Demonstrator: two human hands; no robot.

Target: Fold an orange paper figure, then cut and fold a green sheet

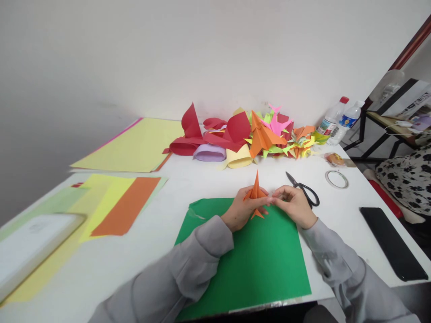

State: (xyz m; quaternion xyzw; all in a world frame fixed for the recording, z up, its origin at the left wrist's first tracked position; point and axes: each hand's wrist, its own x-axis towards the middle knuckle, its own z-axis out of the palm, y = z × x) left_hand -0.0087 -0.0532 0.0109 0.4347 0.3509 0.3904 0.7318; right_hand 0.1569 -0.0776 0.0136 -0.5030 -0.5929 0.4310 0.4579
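Observation:
My left hand (243, 207) is closed around an orange folded paper plane (257, 192), whose long nose points up and whose small tail shows below my fingers. My right hand (293, 204) is pinched, its fingertips meeting my left thumb at the plane's right side. Whatever lies between those right fingertips is too small to make out. Both hands are above a green paper sheet (256, 264) lying on the white table. Black-handled scissors (305, 190) rest just beyond my right hand.
A roll of clear tape (336, 179) and a black phone (392, 242) lie to the right. Paper crafts, including an orange plane (264, 137), line the wall, with two bottles (332, 120) beside them. Coloured sheets (126, 206) and a white box (37, 246) occupy the left.

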